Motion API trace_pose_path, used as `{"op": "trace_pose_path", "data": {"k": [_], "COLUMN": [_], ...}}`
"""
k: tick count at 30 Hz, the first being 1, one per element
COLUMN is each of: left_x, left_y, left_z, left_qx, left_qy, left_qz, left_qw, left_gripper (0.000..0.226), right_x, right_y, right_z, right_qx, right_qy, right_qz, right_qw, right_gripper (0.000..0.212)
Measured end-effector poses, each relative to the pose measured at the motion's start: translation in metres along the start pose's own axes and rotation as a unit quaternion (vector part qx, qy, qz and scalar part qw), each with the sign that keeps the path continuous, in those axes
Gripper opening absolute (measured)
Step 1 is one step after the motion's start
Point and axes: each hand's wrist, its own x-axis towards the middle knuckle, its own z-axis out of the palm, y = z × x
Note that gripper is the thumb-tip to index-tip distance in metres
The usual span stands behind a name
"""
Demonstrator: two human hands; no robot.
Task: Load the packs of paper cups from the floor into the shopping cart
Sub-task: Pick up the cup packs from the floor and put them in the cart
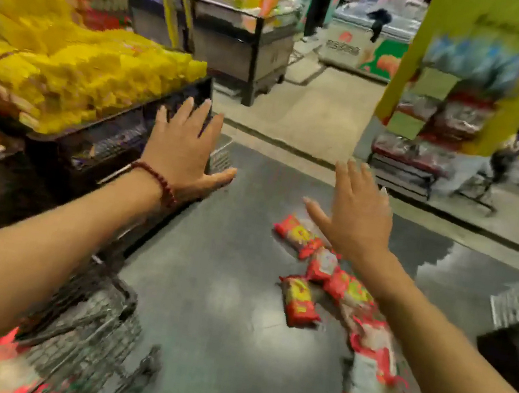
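Several red-and-yellow packs of paper cups (300, 300) lie scattered on the dark floor, running from the middle down to the bottom right. My left hand (184, 148) is stretched forward with flat, spread fingers and holds nothing; a bead bracelet circles its wrist. My right hand (360, 211) is also spread flat and empty, hovering above the farthest packs. The wire shopping cart (91, 322) stands at the lower left under my left forearm, with red packs blurred inside it.
A dark display stand (101, 139) piled with yellow bags fills the left. Another stand (257, 44) sits farther back. A yellow-green pillar with stacked goods (441, 99) rises on the right. A person (321, 0) stands far off. A floor grate (515, 302) lies at right.
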Motion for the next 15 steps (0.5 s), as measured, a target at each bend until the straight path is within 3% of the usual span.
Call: {"op": "trace_pose_path", "data": {"k": [8,15], "left_x": [0.087,0.082], "left_y": [0.249,0.420], "left_z": [0.102,0.192], "left_qx": [-0.092,-0.120], "left_qy": [-0.076,-0.151], "left_qz": [0.187,0.323], "left_qw": [0.975,0.926], "left_gripper": [0.096,0.102], "right_x": [-0.072,-0.169], "right_y": [0.231,0.347], "right_z": [0.054,0.115], "right_qx": [-0.044,-0.084], "right_qy": [-0.026,-0.068], "right_qz": [0.217,0.354], "right_qw": [0.975,0.929], "right_gripper": [0.089,0.083]}}
